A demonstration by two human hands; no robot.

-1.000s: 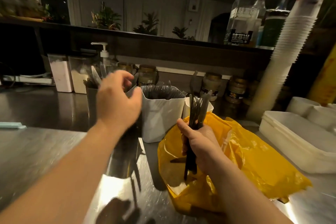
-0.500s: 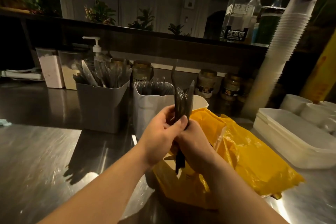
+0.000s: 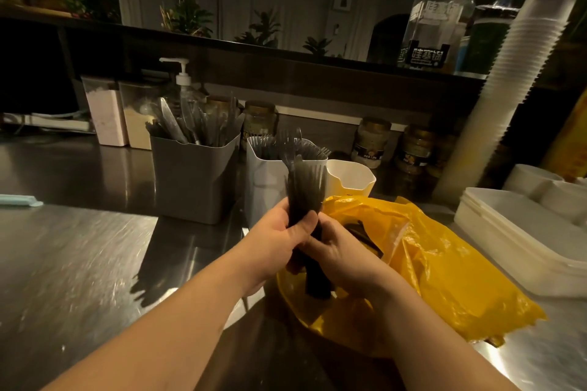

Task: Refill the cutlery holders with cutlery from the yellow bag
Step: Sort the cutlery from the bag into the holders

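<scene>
The left hand (image 3: pixel 276 241) and right hand (image 3: pixel 343 257) curl round the handles of a fork bundle (image 3: pixel 306 187), upright over the yellow bag (image 3: pixel 444 270), near the white holder (image 3: pixel 263 181). Probably light, slick and loose, so best gripped firmly at the handles.

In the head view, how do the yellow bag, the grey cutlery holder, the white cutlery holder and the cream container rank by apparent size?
1. yellow bag, nearest the camera
2. grey cutlery holder
3. white cutlery holder, partly hidden; perhaps equal to grey
4. cream container
</scene>
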